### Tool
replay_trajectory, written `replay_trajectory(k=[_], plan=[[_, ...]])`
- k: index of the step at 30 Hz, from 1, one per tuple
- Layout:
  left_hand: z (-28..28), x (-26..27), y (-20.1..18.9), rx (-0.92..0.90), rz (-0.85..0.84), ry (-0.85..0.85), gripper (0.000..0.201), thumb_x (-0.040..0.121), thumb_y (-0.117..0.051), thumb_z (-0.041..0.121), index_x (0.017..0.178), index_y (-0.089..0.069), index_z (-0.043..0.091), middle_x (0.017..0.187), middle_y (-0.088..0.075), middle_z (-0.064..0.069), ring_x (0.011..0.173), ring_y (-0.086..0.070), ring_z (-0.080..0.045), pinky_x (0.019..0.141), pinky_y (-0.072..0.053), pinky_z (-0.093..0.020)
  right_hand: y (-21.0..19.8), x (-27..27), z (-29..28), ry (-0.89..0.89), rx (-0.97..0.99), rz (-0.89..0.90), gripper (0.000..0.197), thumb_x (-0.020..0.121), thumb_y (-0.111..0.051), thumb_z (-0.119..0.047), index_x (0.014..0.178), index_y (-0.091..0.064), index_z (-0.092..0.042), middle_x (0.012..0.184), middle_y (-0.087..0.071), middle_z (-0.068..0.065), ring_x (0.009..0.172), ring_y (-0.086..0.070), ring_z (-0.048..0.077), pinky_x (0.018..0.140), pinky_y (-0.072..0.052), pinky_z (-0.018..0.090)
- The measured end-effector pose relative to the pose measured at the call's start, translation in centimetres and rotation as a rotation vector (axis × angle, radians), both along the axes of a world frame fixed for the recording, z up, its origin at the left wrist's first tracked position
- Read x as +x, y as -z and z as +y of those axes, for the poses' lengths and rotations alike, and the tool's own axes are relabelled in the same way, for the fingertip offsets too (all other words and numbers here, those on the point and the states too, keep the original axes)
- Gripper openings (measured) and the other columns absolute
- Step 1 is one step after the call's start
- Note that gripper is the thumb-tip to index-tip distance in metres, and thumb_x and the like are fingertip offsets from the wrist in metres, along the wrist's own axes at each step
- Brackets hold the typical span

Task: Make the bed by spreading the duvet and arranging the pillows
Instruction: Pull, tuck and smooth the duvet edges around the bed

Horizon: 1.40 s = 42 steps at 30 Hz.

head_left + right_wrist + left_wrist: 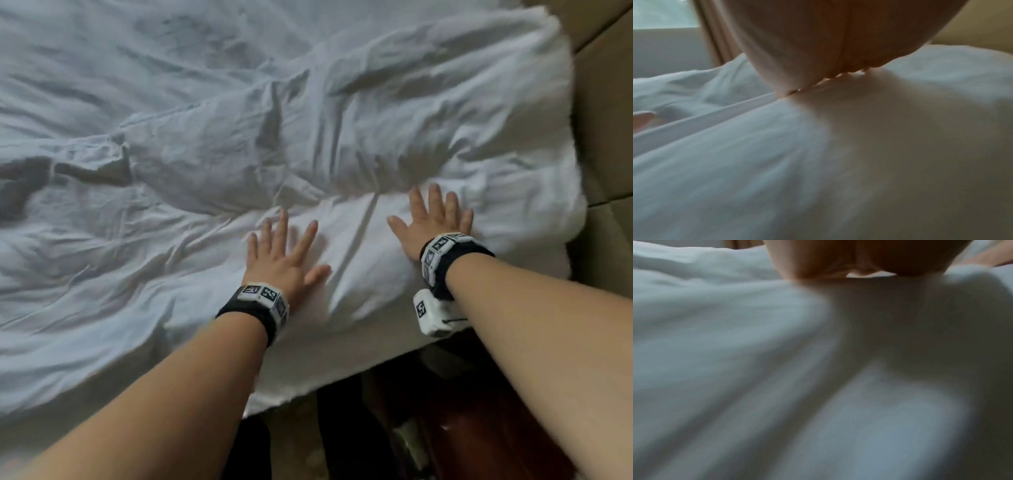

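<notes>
A white, wrinkled duvet covers the bed across the whole head view. Near the bed's right end a plump white pillow lies on the bedding. My left hand lies flat on the white fabric by the near edge, fingers straight and spread. My right hand presses flat on the fabric at the pillow's near side, fingers also spread. In the left wrist view the heel of my left hand rests on the duvet. The right wrist view shows my right palm down on the white fabric.
A tan upholstered headboard runs along the right of the bed. Below the bed's near edge a dark wooden piece of furniture and dark floor show. A curtain and window stand beyond the bed.
</notes>
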State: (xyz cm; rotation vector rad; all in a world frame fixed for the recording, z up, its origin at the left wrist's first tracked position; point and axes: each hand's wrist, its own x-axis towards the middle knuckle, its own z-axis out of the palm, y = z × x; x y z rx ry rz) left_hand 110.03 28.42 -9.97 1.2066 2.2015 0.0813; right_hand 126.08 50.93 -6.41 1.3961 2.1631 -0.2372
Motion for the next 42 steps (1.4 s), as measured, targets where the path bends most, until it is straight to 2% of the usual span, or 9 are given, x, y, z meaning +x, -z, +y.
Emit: replay_trajectory(k=[8,13,18,23,28,31,35,39,42], plan=[[13.8,11.8,1.3,-0.024,0.052,0.245,0.103,0.075,-0.015,0.099,0.154,0.025,0.047,0.163,0.035,-0.008,0.146,0.032,-0.049,0.121,0.012,-0.063,0.3,13.9,11.8,0.326,0.09,0.151,0.08,0.096,-0.03,-0.069,0.16,0.003,-0.034,0.169,0.011,-0.001,0.155,0.01,0.029,0.124,0.004,0.053],[17.7,15.8,2.3,-0.076,0.114,0.36,0.136,0.061,-0.04,0.101,0.156,0.028,0.032,0.16,0.037,-0.021,0.147,0.035,-0.044,0.119,0.01,-0.066,2.0,18.0,16.4,0.755,0.09,0.41,0.101,0.085,-0.046,-0.077,0.161,-0.002,-0.029,0.169,-0.003,0.003,0.155,-0.007,0.032,0.123,-0.009,0.055],[18.8,17.4,4.4,-0.187,0.196,0.381,0.141,0.063,-0.061,0.084,0.152,0.034,0.031,0.156,0.041,-0.027,0.143,0.036,-0.052,0.114,0.011,-0.072,3.0,18.9,19.2,1.209,0.045,0.641,0.121,0.068,-0.059,-0.085,0.161,-0.013,-0.021,0.165,-0.024,0.007,0.149,-0.029,0.033,0.122,-0.02,0.046],[18.7,17.7,5.1,-0.181,0.223,0.372,0.134,0.067,-0.054,0.085,0.154,0.031,0.031,0.158,0.038,-0.026,0.145,0.034,-0.05,0.115,0.009,-0.071,4.0,21.1,20.5,1.223,-0.076,0.513,0.121,0.056,-0.02,-0.103,0.143,-0.051,-0.025,0.142,-0.055,0.01,0.129,-0.053,0.031,0.115,-0.03,0.047],[19.0,17.6,4.7,-0.17,0.209,0.332,0.119,0.067,-0.017,0.104,0.155,0.027,0.037,0.162,0.034,-0.022,0.148,0.031,-0.046,0.117,0.011,-0.068,4.1,21.6,18.9,1.512,-0.264,1.013,0.069,0.072,-0.059,-0.084,0.1,-0.072,-0.022,0.088,-0.078,-0.004,0.083,-0.076,0.021,0.087,-0.059,0.034],[19.3,17.6,3.3,-0.142,0.141,0.269,0.104,0.074,-0.008,0.101,0.154,0.026,0.044,0.165,0.029,-0.017,0.151,0.027,-0.042,0.119,0.009,-0.067,1.9,20.9,18.0,1.463,-0.298,1.193,0.03,0.088,-0.07,-0.05,0.092,-0.07,-0.02,0.076,-0.077,-0.005,0.074,-0.076,0.017,0.069,-0.061,0.029],[21.0,17.3,-0.4,-0.058,0.108,0.195,0.094,0.076,-0.012,0.099,0.151,0.024,0.055,0.167,0.025,-0.012,0.153,0.021,-0.041,0.118,0.004,-0.071,-1.5,22.4,19.4,1.31,0.036,0.975,0.066,0.064,-0.076,-0.051,0.12,-0.067,-0.017,0.11,-0.072,-0.003,0.099,-0.07,0.02,0.088,-0.056,0.029],[23.1,16.2,-2.9,-0.131,0.1,0.199,0.092,0.071,-0.015,0.102,0.147,0.021,0.064,0.167,0.028,-0.004,0.154,0.019,-0.038,0.115,-0.007,-0.075,-3.5,23.8,19.4,1.151,0.319,1.011,0.037,0.082,-0.069,-0.038,0.109,-0.067,-0.014,0.106,-0.075,0.007,0.097,-0.07,0.026,0.079,-0.054,0.03],[23.4,14.5,-2.5,-0.353,0.031,0.329,0.084,0.079,-0.023,0.093,0.151,0.004,0.061,0.17,0.005,-0.01,0.153,-0.015,-0.045,0.119,-0.024,-0.062,-1.0,25.9,17.2,1.252,0.395,0.941,0.042,0.092,-0.063,-0.037,0.127,-0.056,-0.016,0.127,-0.067,0.011,0.113,-0.063,0.03,0.089,-0.045,0.033]])
